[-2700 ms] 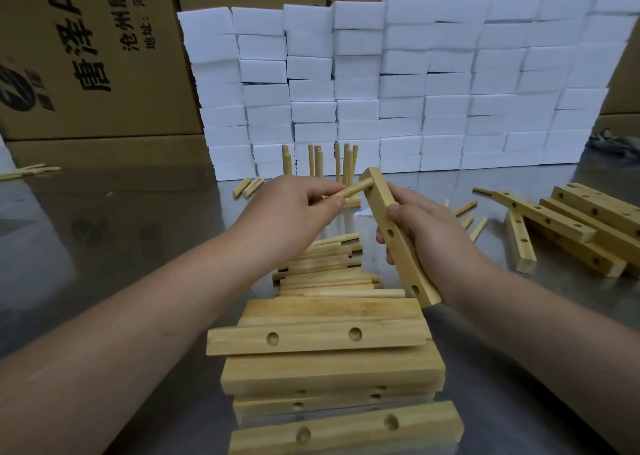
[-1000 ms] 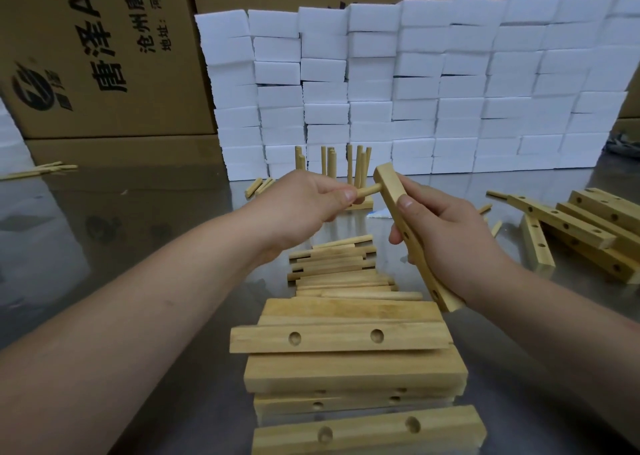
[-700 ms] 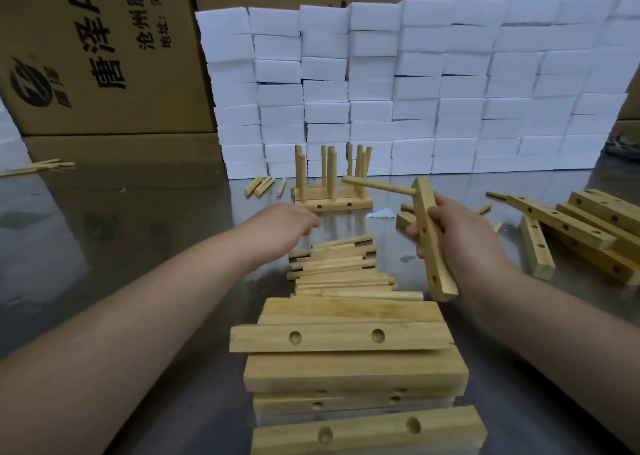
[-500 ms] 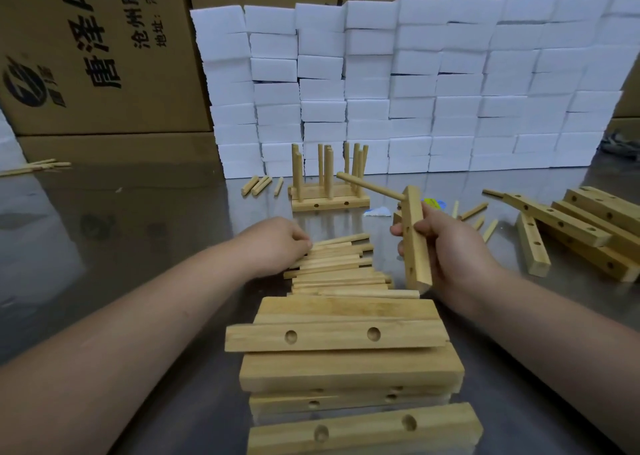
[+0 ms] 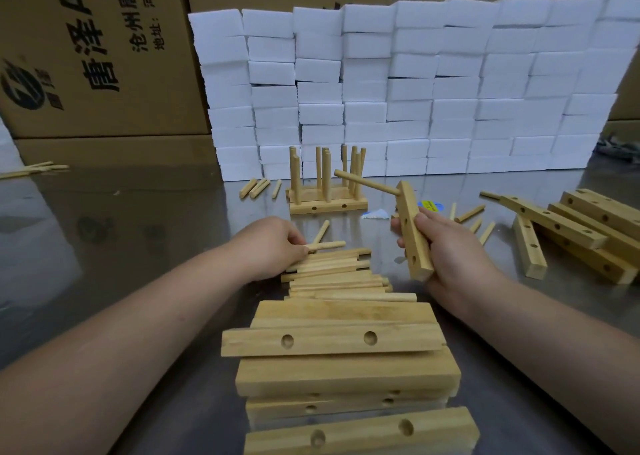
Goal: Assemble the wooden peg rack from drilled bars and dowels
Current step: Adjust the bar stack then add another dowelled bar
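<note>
My right hand (image 5: 446, 250) grips a drilled wooden bar (image 5: 412, 226), held nearly upright above the table. One dowel (image 5: 365, 183) sticks out of the bar's top hole, pointing left and away. My left hand (image 5: 273, 243) rests on the far end of a pile of loose dowels (image 5: 339, 274), its fingertips pinching one dowel (image 5: 325, 245) at the top of the pile. A stack of drilled bars (image 5: 332, 340) lies close in front of me. A finished peg rack (image 5: 327, 191) with several upright dowels stands farther back.
More drilled bars (image 5: 575, 226) lie piled at the right, with loose dowels (image 5: 474, 219) scattered beside them. Short dowels (image 5: 258, 188) lie left of the finished rack. A wall of white foam blocks (image 5: 398, 87) and cardboard boxes (image 5: 93, 56) closes the back of the shiny metal table (image 5: 121, 246).
My left hand let go of the dowel seated in the bar and dropped to the dowel pile, where it pinched a new one. My right hand turned the bar more upright.
</note>
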`<act>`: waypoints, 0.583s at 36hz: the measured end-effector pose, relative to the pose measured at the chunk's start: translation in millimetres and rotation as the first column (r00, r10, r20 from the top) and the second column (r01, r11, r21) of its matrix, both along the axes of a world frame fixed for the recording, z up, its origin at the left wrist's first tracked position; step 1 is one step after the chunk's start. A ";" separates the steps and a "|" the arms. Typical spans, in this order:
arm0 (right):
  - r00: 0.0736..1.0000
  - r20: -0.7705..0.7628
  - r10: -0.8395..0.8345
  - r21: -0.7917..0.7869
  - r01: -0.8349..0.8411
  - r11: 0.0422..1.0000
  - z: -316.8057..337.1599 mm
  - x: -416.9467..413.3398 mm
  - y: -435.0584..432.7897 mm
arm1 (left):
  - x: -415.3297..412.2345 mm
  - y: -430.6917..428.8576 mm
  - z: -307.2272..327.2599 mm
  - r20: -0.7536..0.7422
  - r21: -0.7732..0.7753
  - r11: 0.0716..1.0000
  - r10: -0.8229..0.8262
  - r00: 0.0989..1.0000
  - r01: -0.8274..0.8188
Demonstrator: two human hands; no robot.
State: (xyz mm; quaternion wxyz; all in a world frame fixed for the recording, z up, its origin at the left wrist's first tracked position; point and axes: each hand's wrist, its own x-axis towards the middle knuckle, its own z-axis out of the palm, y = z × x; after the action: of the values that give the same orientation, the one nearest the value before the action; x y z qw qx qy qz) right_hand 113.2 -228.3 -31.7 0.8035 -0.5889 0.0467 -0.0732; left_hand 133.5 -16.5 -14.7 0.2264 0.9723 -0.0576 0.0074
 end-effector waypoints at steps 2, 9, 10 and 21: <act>1.000 0.000 -0.018 -0.019 0.018 1.000 0.4 -0.4 1.1 | -2.0 -2.6 4.5 0.032 -0.031 0.999 -0.015 0.999 0.016; 1.000 0.016 -0.022 -0.094 0.024 0.995 4.3 -4.5 3.2 | -19.2 -20.9 28.4 0.138 -0.137 0.973 -0.165 0.977 0.184; 1.000 0.022 -0.018 -0.111 0.020 0.994 4.8 -5.6 3.8 | -22.0 -23.9 30.4 0.147 -0.141 0.970 -0.178 0.973 0.199; 0.993 0.109 0.036 -0.174 -0.017 0.985 16.9 -16.2 7.2 | -33.9 -33.6 37.4 0.228 -0.191 0.949 -0.207 0.951 0.252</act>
State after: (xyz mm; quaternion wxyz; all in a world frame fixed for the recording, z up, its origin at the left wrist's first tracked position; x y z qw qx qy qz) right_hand 97.0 -221.1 -14.8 0.7517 -0.6519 -0.0125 -0.0990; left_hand 99.6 -50.1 22.7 0.3235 0.9223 -0.1927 0.0873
